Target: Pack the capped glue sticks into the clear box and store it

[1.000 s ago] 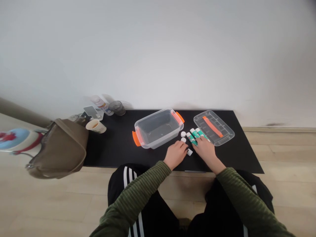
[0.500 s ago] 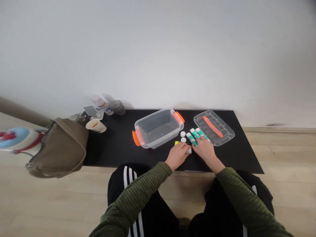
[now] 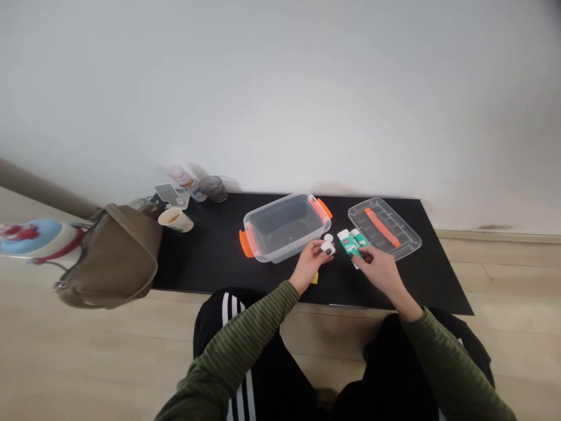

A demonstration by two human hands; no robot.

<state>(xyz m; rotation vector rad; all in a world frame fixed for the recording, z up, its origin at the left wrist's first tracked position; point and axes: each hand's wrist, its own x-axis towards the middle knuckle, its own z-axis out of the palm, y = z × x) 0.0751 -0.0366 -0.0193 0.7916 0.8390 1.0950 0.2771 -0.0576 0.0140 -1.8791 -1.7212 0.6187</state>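
Note:
My left hand (image 3: 308, 262) pinches a small white object (image 3: 327, 248) with a dark spot on its end, just off the front right corner of the clear plastic box (image 3: 287, 248). A white round piece (image 3: 328, 238) shows right behind it. My right hand (image 3: 377, 266) has its thumb and fingers closed on a green-and-white glue stick (image 3: 348, 241), which is tilted. Another glue stick (image 3: 358, 237) lies close beside it, partly covered by the fingers. Below my left hand is a small yellow thing (image 3: 315, 279), mostly hidden.
The box's clear lid (image 3: 407, 252) with an orange handle lies at the right of the black table (image 3: 197, 263). At the left are a paper cup (image 3: 175, 220), a dark glass (image 3: 213, 188), a spray bottle (image 3: 187, 182) and a brown bag (image 3: 114, 257).
My right hand has shifted right and grips a glue stick that lay in the row. My left hand has raised a small white object and moved up slightly. The view has shifted a little.

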